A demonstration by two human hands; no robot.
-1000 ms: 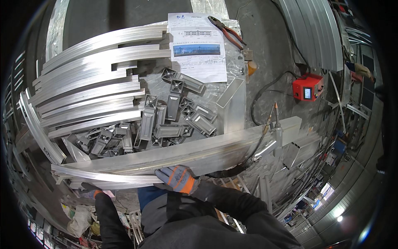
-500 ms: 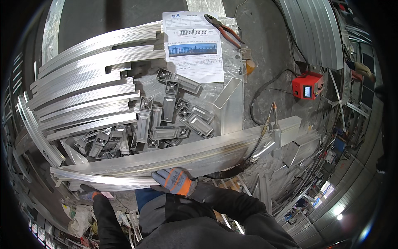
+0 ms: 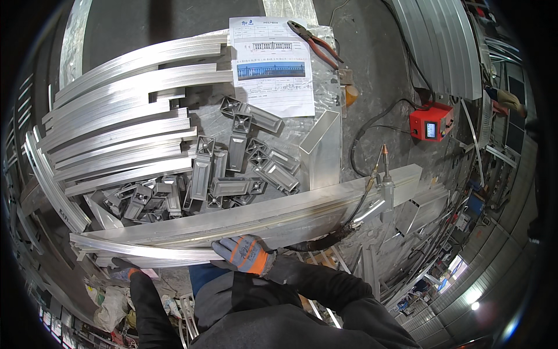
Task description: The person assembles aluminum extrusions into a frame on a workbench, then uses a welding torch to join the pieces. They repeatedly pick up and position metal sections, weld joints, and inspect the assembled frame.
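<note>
Long ribbed silver aluminium strips [image 3: 157, 251] lie along the near edge of the bench, in front of a wide aluminium beam [image 3: 279, 218]. My right hand [image 3: 243, 254], in a grey and orange glove, is closed over their right end, with its fingers pointing left. Lower at the left, my left hand [image 3: 123, 269], gloved in dark grey with an orange cuff, grips the near side of the strips toward their left end. Its fingers are partly hidden by the strips. A torch with a copper-coloured tip [image 3: 385, 166] stands at the beam's right part, away from both hands.
Grey rectangular sleeve fittings [image 3: 235, 151] are heaped beyond the beam, beside stacked ribbed strips [image 3: 128, 116]. Farther back lie a printed sheet [image 3: 273, 99] and red-handled pliers [image 3: 317, 45]. An upright rectangular tube [image 3: 325, 157] and a red control box [image 3: 431, 121] with a cable are on the right.
</note>
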